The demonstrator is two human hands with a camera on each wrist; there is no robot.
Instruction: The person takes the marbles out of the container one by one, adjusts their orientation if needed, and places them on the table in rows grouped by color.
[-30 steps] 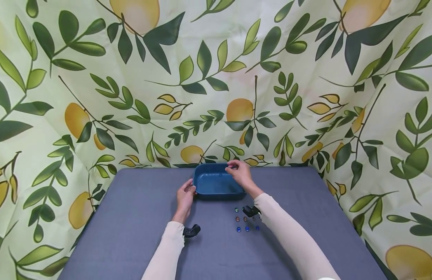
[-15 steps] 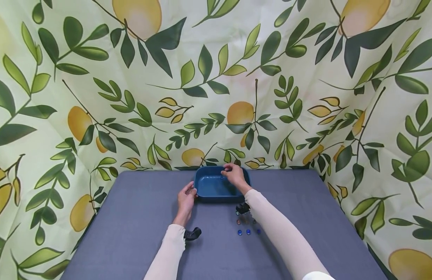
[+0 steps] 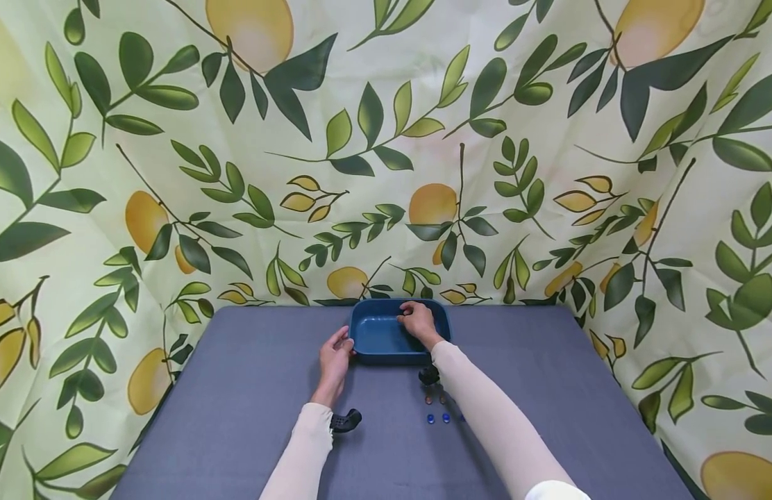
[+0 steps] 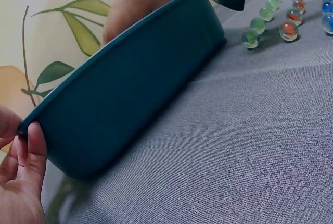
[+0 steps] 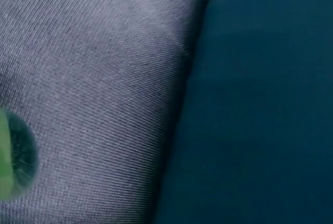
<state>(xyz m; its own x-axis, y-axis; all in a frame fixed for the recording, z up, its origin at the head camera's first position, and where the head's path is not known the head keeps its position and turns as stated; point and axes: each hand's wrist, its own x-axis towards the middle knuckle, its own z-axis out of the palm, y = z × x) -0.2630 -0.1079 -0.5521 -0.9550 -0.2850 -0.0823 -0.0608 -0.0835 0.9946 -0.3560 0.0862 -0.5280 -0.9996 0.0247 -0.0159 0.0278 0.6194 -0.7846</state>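
Since the earlier frame, right hand (image 3: 417,321) is drawn back over the blue tray (image 3: 376,337), fingers curled; whether anything is pinched cannot be told. Tray sits at the table's (image 3: 236,417) far edge. Left hand (image 3: 334,354) grips its left corner, thumb and fingers on the rim, seen only at left wrist. Marbles (image 4: 270,21) lie near the tray's right end.

A table (image 3: 236,417) covered in grey-blue woven cloth carries all items. A dark blue rectangular tray (image 3: 376,337) sits flat on it near the far edge, against the leaf-printed backdrop. A cluster of small glass marbles (image 4: 283,18), green, red-orange and blue, lies on the cloth just beside the tray's near right corner, not touching it
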